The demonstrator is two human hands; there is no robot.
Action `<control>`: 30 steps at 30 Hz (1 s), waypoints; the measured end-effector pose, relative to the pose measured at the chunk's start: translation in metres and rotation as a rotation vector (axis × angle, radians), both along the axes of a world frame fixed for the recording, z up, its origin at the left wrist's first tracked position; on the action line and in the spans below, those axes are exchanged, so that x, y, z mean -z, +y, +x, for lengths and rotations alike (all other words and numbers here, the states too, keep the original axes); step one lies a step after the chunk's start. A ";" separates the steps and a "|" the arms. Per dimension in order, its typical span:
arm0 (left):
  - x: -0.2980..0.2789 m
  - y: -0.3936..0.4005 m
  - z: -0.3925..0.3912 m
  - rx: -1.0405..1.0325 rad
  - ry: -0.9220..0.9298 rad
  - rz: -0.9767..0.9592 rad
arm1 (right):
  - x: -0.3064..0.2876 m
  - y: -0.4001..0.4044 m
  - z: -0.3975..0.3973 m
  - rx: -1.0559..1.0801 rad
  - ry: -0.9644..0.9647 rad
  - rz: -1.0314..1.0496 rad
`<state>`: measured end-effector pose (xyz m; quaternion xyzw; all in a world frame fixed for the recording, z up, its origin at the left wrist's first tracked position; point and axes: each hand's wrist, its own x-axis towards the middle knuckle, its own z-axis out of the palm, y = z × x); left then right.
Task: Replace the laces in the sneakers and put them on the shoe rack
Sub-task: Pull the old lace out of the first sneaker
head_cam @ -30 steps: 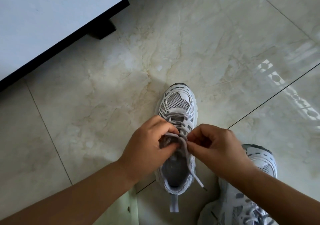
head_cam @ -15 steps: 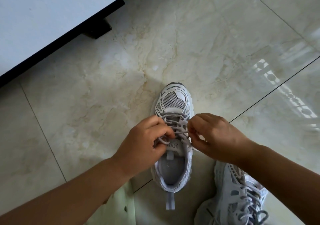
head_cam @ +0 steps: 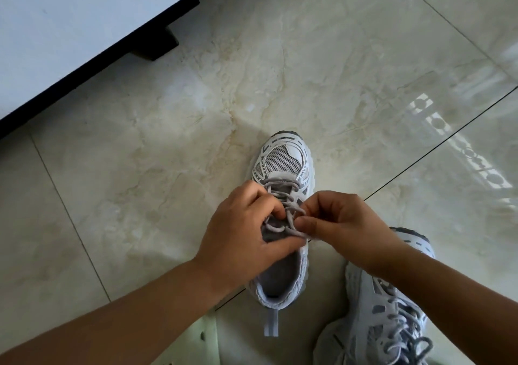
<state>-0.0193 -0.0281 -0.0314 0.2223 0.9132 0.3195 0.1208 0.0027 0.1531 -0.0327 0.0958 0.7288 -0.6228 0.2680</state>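
Head view: on the marble floor [head_cam: 168,196], both hands, left hand [head_cam: 241,241] and right hand [head_cam: 344,224], pinch the grey lace [head_cam: 291,218] over the near white sneaker [head_cam: 283,162]; the second sneaker [head_cam: 392,322] lies right.

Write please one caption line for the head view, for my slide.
Both hands, left and right, pinch the grey lace on a sneaker on the floor; a second sneaker lies alongside.

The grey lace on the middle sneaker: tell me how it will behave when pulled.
The grey lace is probably floppy: it bends in loose loops between both hands. It looks round and smooth, so it may slip through the eyelets easily. The sneaker is likely light and could shift when tugged.
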 end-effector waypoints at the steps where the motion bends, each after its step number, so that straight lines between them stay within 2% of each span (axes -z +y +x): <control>1: 0.001 0.002 0.001 -0.017 0.015 0.003 | 0.001 0.002 -0.001 -0.039 0.042 0.049; 3: 0.004 0.005 0.003 -0.062 0.005 0.017 | 0.001 0.005 -0.004 -0.152 0.161 0.189; 6: 0.007 0.006 0.007 -0.114 -0.048 0.045 | 0.005 0.016 -0.005 -0.343 0.470 0.445; 8: 0.009 0.004 0.008 -0.140 -0.082 0.077 | 0.009 0.024 -0.002 -0.399 0.546 0.560; 10: 0.010 0.002 0.008 -0.147 -0.111 0.114 | 0.009 0.022 0.003 -0.296 0.470 0.520; 13: 0.009 -0.001 0.008 -0.135 -0.134 0.148 | 0.004 0.008 0.007 -0.019 0.043 0.158; 14: 0.009 -0.001 0.008 -0.132 -0.134 0.152 | 0.004 0.004 0.009 0.057 -0.039 0.069; 16: 0.008 0.000 0.008 -0.126 -0.127 0.157 | 0.004 -0.002 0.009 0.145 -0.072 -0.005; 18: 0.008 0.002 0.008 -0.116 -0.113 0.157 | 0.002 -0.005 0.007 0.121 -0.037 0.000; 21: 0.008 0.006 0.008 -0.090 -0.044 0.129 | 0.003 -0.004 0.006 -0.001 0.089 0.183; 25: 0.009 0.005 0.011 -0.113 -0.036 0.136 | 0.012 0.015 0.006 -0.145 0.377 0.512; 30: 0.010 0.002 0.011 -0.108 -0.064 0.157 | 0.020 0.026 0.014 -0.178 0.565 0.707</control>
